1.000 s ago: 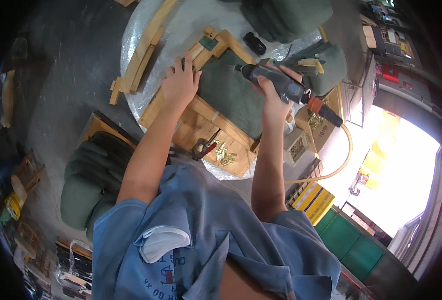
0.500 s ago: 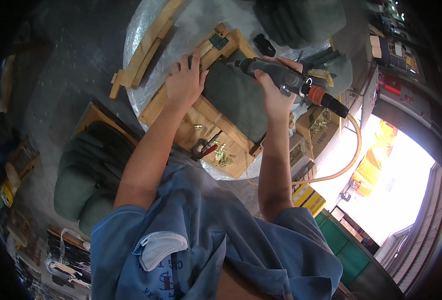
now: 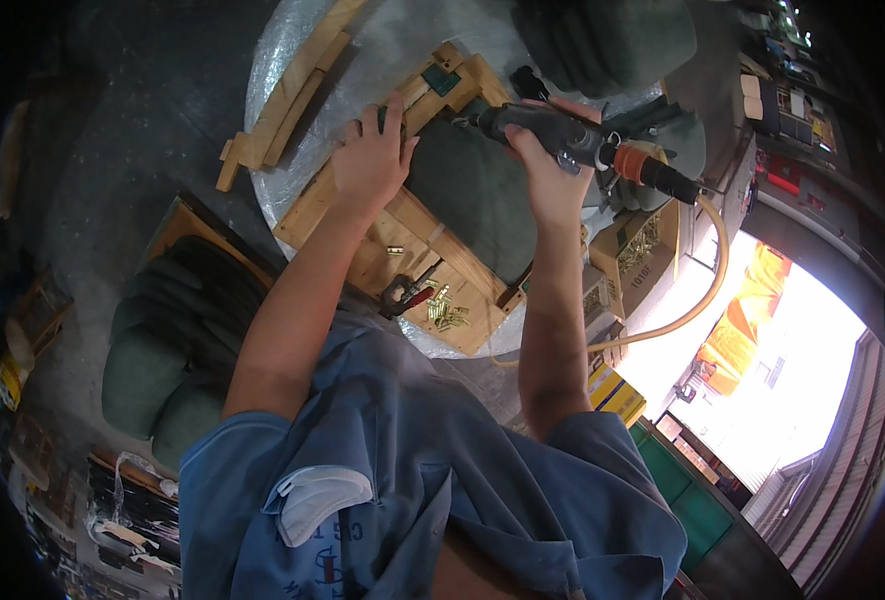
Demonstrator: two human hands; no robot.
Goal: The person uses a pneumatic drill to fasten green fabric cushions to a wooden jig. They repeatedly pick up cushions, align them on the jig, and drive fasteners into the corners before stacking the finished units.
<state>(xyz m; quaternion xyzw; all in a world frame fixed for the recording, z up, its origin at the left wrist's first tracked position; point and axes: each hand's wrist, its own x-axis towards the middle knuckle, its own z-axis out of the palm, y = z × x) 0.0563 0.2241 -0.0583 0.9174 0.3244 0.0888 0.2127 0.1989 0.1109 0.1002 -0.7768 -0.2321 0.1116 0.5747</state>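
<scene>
My right hand (image 3: pixel 553 175) is wrapped around a dark air-powered driver (image 3: pixel 548 133), whose tip points left toward a corner of a wooden frame (image 3: pixel 440 238). An orange fitting (image 3: pixel 635 163) joins the driver to a yellow hose (image 3: pixel 718 265). My left hand (image 3: pixel 371 165) lies over the frame's left rail, with its fingers bent and its thumb on the inner side. Something dark shows between those fingers, too hidden to name. A dark green cushioned panel (image 3: pixel 473 190) sits within the frame. Brass-coloured fasteners (image 3: pixel 447 312) lie on the near wood beside red-handled pliers (image 3: pixel 408 295).
Curved wooden pieces (image 3: pixel 293 105) lie on the plastic-wrapped round table (image 3: pixel 268 75). Green cushions are stacked at the far right (image 3: pixel 608 45) and lower left (image 3: pixel 163 350). A carton (image 3: pixel 643 255) of brass-coloured hardware stands right of my forearm, where the hose loops.
My right hand and the driver have shifted slightly upward and away from me. The left hand stays in place on the frame.
</scene>
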